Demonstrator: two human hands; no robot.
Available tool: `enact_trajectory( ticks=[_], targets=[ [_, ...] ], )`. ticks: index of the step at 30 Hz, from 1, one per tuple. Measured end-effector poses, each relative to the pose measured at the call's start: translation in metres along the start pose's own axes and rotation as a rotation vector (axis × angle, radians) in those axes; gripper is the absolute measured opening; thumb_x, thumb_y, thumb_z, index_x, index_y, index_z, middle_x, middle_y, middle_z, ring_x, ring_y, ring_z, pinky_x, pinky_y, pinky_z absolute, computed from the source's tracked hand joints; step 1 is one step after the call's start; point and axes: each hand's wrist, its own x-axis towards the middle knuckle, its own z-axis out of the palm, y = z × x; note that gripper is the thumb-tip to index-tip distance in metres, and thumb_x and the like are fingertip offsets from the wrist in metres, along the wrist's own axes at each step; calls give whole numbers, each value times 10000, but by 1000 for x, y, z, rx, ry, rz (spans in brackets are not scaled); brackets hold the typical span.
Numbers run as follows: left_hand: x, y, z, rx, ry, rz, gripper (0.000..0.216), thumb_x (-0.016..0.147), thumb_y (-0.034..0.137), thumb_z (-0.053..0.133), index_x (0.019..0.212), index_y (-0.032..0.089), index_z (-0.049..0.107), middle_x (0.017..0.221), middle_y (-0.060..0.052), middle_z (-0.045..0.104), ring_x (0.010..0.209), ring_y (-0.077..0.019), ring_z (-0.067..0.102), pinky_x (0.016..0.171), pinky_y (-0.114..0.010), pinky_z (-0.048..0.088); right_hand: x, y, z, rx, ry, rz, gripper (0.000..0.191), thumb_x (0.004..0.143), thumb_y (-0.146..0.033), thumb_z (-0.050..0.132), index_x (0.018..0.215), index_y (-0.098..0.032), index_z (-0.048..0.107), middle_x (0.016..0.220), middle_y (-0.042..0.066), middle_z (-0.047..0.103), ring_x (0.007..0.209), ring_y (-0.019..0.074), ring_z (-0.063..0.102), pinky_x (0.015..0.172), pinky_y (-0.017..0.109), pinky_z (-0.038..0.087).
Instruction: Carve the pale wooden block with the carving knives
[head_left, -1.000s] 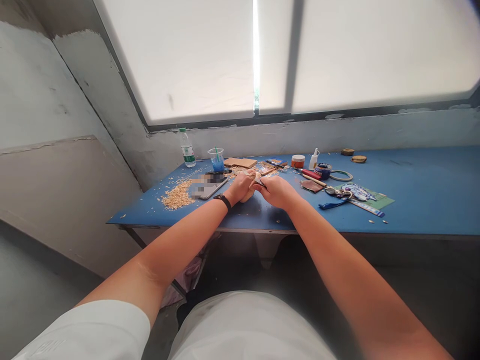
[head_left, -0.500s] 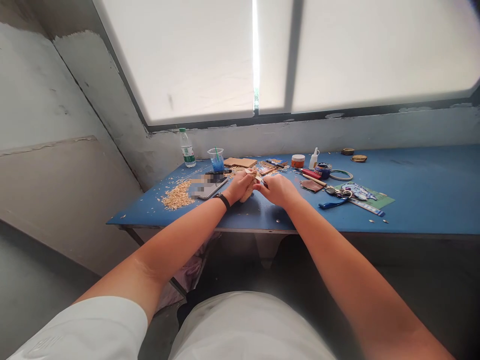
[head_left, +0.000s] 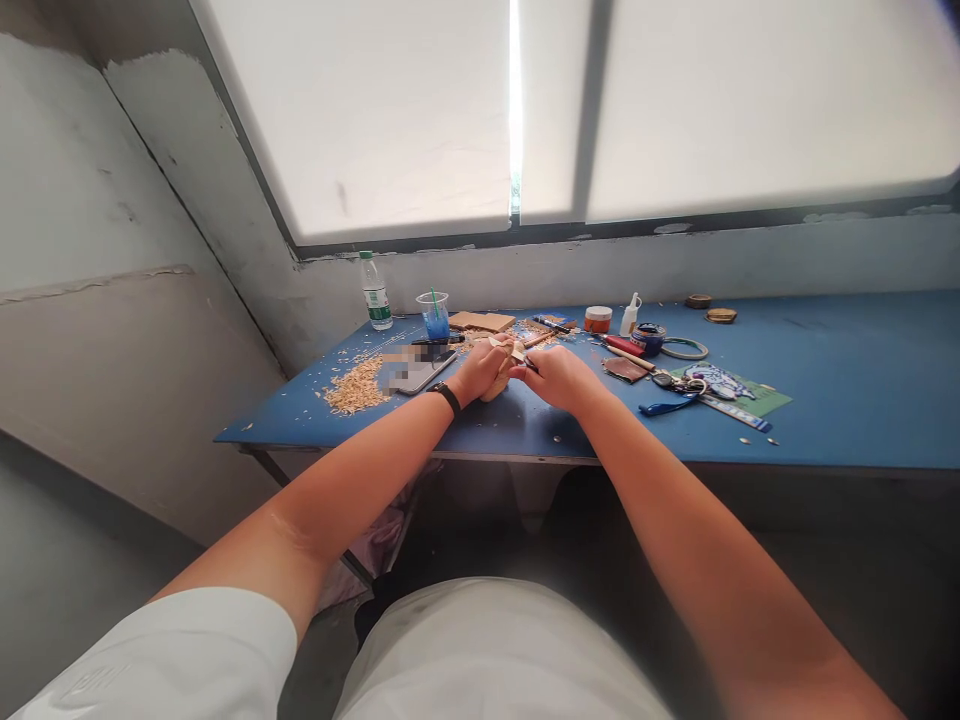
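right hand (head_left: 559, 380) shifted slightly rightward since a second ago.
left hand (head_left: 478, 374) gripping one wooden piece (head_left: 495, 389); right closed around one bladed tool (head_left: 521, 357); one bottle (head_left: 376, 297), one cup (head_left: 434, 318).

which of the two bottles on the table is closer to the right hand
The small white bottle, beside the orange jar. The clear bottle with a green cap stands farther from the right hand.
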Motion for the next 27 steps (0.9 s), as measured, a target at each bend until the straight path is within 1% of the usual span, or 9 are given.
enact_trajectory(
  ticks=[4,8,10,12,15,18,21,24,27],
  targets=[
    [-1,3,2,-116,16,-66,362,901,554,552,817,204,587,788,-27,656,754,-183,603,767,-337,504,1,0,1,0,-2,102,601,1063,-718,477,958,-201,766,919,126,777,831,247,671,619,337,286],
    [-4,6,7,-196,49,-142,457,946,635,565,834,196,628,782,-51,705,698,-184,629,696,-335,519,0,1,0,14,25,213,690,956,-858,527,947,-214,775,904,132,773,832,268,680,623,331,321],
    [-5,8,8,-144,63,-127,508,971,672,530,817,199,627,776,-58,708,708,-191,640,710,-342,520,-1,1,0,11,20,199,683,967,-842,525,953,-207,775,899,130,770,822,263,673,625,332,321],
    [-4,8,8,-61,68,-82,514,994,660,491,790,203,607,764,-57,694,736,-197,649,741,-349,519,-3,2,0,15,14,129,634,1024,-766,499,955,-196,767,890,121,765,800,246,656,628,336,305],
    [-3,6,7,24,40,-13,457,998,595,472,780,207,576,776,-48,661,753,-195,626,751,-351,510,-6,3,-1,35,25,-13,549,1078,-650,484,955,-183,745,870,101,752,774,217,622,646,334,290],
    [-3,4,6,62,13,32,408,964,576,487,833,204,593,828,-48,656,781,-196,604,762,-346,513,-8,6,-3,68,15,-73,512,1067,-628,522,907,-186,724,822,77,729,730,194,579,645,322,289],
    [-4,2,6,80,8,46,400,949,570,507,884,193,625,849,-54,667,813,-202,613,780,-339,518,-10,8,-6,62,-4,-41,521,1054,-637,544,855,-189,721,791,70,721,710,188,559,631,323,282],
    [-4,-1,7,56,18,25,392,943,554,518,897,184,640,855,-55,678,815,-199,619,785,-334,513,-11,6,-8,3,-6,24,539,1048,-665,542,889,-196,753,835,88,749,760,211,605,633,330,274],
    [-2,-2,8,25,27,4,378,931,548,527,852,189,615,829,-40,658,794,-187,595,783,-330,500,-11,3,-8,-62,-8,66,589,1053,-713,495,936,-209,775,903,110,776,830,242,657,631,337,273]
  ],
)
